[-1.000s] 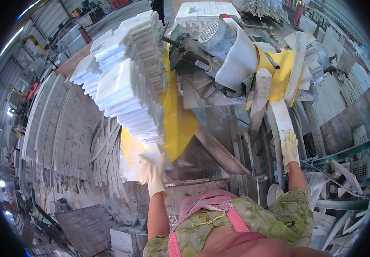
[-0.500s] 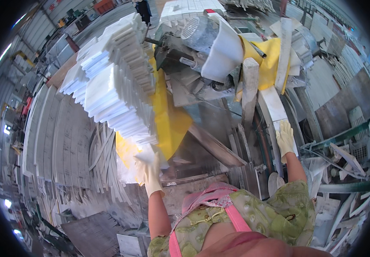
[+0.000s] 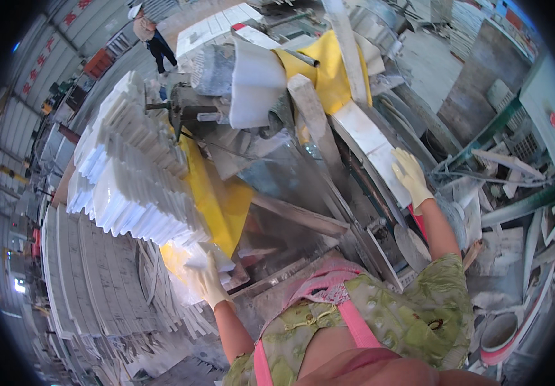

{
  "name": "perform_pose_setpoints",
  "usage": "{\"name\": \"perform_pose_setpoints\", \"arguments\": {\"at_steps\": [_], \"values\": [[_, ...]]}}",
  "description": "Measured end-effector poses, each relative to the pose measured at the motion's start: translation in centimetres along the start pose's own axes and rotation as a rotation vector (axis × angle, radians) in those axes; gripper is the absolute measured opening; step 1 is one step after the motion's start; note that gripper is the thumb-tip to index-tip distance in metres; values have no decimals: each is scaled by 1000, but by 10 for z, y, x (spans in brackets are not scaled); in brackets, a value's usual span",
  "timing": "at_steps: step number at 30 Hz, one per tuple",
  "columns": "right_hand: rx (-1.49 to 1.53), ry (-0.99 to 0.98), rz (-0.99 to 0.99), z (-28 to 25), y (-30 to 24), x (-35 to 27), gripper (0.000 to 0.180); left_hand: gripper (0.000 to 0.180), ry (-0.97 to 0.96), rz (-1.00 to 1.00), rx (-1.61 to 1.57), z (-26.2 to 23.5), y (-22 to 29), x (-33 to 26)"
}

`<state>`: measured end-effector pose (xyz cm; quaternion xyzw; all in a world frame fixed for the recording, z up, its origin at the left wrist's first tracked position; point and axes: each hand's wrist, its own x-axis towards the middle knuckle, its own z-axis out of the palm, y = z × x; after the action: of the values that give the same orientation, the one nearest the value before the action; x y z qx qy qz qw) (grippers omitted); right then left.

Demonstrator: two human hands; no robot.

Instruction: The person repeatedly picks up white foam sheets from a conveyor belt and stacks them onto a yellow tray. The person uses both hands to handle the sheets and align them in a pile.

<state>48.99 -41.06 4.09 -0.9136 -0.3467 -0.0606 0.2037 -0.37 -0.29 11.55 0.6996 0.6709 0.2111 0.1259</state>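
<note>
My left hand (image 3: 208, 283), in a pale cream glove, is at the near end of a long leaning row of white stone tiles (image 3: 133, 193). Its thumb and fingers close around the edge of a white tile (image 3: 199, 256) there; part of the grip is hidden. On the right, my gloved right hand (image 3: 411, 175) lies with fingers stretched out along the edge of a white stone strip (image 3: 385, 168). That strip rests on a narrow rail, end to end with another white piece (image 3: 358, 125). A grey round disc (image 3: 411, 248) stands beside the rail, near my right forearm.
Yellow sheeting (image 3: 216, 206) runs beside the tiles. A dusty motor (image 3: 213, 71) with a white curved guard (image 3: 258, 83) stands ahead. Stacked slabs (image 3: 91, 276) are at left, stone scraps (image 3: 509, 167) at right. A person (image 3: 150, 38) stands in the far background.
The view has turned right, so the scene sits further left. My right hand has shifted to the strip's outer edge with fingers extended. My left hand stays at the row's near end.
</note>
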Motion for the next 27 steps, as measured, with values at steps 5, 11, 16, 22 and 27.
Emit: {"name": "perform_pose_setpoints", "arguments": {"at_steps": [5, 11, 16, 22, 27], "values": [[101, 31, 99, -36, 18, -65, 49, 107, -111, -98, 102, 5, -9, 9], [88, -6, 77, -74, 1, -119, 55, 110, -107, -30, -79, 0, -8, 3], [-112, -255, -89, -87, -32, -130, 84, 103, -111, -75, -118, -10, 9, -4], [-349, -53, -129, -49, -50, -101, 88, 73, -189, -119, -559, -21, 23, -23], [-439, -19, -132, -31, -39, -96, 77, 64, -146, -109, -453, -21, 29, -26]]}}
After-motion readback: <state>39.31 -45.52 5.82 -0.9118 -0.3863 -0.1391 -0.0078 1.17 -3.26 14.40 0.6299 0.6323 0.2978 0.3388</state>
